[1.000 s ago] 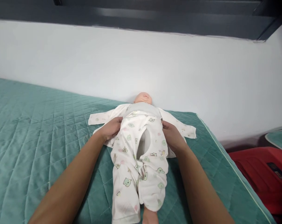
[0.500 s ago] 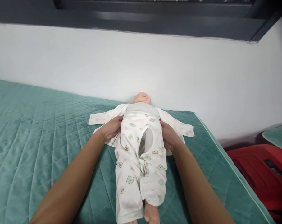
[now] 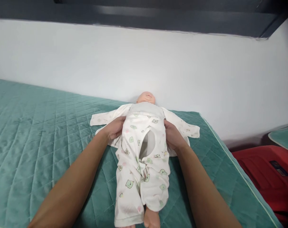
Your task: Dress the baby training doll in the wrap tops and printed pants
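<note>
A baby doll (image 3: 146, 97) lies on its back, head by the wall and feet toward me. It wears white baby pants (image 3: 129, 202) with green bear prints and an open crotch, pulled up over its belly. A white long-sleeved top (image 3: 178, 122) is on its arms, its front spread open beneath it. At the waist's left side my left hand (image 3: 115, 127) is closed on the pants' edge, thumb toward me. My right hand (image 3: 173, 136) grips the opposite side, its fingertips hidden between the cloth and the doll's body. One bare foot (image 3: 151, 218) sticks out of a pant leg.
The doll rests on a green quilted bed cover (image 3: 51, 142) whose piped edge runs down the right. Behind stands a white wall (image 3: 144, 60), with a dark metal frame (image 3: 144, 15) overhead. A red plastic object (image 3: 260, 171) sits beyond the bed's right edge.
The view has shifted slightly, and the pants' legs and the doll's feet appear a little further left. Both hands keep their places at the waist.
</note>
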The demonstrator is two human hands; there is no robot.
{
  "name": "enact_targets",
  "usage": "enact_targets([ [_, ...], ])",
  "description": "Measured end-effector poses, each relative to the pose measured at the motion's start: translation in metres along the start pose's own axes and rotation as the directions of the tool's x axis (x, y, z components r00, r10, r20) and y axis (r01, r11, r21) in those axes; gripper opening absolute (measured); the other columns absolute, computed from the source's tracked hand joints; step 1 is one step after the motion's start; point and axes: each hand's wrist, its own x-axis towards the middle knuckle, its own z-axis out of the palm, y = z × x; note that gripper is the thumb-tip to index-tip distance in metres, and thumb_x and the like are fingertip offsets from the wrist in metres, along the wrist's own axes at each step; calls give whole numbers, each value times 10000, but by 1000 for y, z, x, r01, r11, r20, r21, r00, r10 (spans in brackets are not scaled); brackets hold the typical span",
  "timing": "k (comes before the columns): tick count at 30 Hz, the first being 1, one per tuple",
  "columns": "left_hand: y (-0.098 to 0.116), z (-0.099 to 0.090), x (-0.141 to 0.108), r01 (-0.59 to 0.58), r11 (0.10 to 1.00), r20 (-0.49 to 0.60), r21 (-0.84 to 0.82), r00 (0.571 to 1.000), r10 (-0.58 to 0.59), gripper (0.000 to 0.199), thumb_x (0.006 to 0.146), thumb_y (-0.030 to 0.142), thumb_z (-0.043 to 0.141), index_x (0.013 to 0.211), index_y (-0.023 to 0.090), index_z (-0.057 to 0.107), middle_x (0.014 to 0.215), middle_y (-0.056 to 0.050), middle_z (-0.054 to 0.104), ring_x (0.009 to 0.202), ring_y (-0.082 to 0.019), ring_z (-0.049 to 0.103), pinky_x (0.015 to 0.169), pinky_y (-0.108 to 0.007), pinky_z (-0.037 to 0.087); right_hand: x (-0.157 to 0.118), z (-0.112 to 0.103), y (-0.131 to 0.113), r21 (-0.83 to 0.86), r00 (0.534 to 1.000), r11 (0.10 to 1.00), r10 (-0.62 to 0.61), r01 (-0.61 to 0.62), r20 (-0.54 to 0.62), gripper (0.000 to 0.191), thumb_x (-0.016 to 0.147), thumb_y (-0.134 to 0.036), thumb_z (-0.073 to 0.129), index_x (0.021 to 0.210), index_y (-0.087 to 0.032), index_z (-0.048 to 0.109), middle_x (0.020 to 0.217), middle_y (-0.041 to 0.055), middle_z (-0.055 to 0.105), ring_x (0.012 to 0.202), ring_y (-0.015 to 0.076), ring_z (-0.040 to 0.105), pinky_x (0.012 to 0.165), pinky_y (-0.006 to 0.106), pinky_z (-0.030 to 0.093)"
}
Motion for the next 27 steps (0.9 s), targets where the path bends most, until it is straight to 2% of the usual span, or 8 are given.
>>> enact_targets([
  [3,-2,0,2,0,998,-21,-65,1000,-2,328,669,231,728,976,118,707,903,-104,756,917,-266,690,818,-365,539,0,2,0,-25,999,1000,-3,1,-53,383,694,-305,664,1064,-215,709,917,33,753,944,257,654,831,396,544],
  [6,0,2,0,-11,998,-45,-62,999,9,332,667,216,730,983,118,709,918,-104,758,932,-262,688,834,-367,535,1,2,1,-29,998,1000,-3,1,-67,361,689,-292,657,1037,-221,721,882,32,752,936,268,656,824,403,547],
  [11,3,3,-3,-47,999,29,27,999,46,288,690,245,730,965,157,724,932,-97,757,987,-262,676,870,-359,519,0,1,1,-54,996,998,11,-16,-92,304,694,-294,652,974,-209,734,841,41,750,916,279,659,807,400,552],
  [16,3,-1,-4,-24,998,16,58,1000,23,278,698,247,713,958,148,720,882,-95,751,907,-265,678,813,-365,524,-2,-3,-2,-77,998,997,21,-25,-53,292,659,-251,681,942,-212,741,828,48,751,919,305,659,795,412,552],
  [19,7,-1,-9,-41,990,7,134,999,40,259,706,231,701,950,144,714,811,-83,739,861,-252,670,814,-367,517,-3,-6,-2,-95,1000,995,11,-13,-24,295,648,-226,680,936,-217,742,837,41,752,930,308,661,806,412,549],
  [24,15,3,-14,-62,969,18,238,998,59,234,701,239,723,901,117,716,800,-95,735,926,-284,655,888,-393,491,-1,-6,0,-103,999,994,36,-39,-38,321,660,-228,678,974,-207,736,867,46,755,925,304,663,811,412,550],
  [27,10,0,-11,-66,983,7,170,998,66,299,672,248,771,934,118,710,883,-103,744,1014,-295,642,945,-397,476,0,-4,0,-79,999,997,16,-19,-41,332,680,-228,672,1006,-205,730,876,54,756,923,299,668,816,411,552],
])
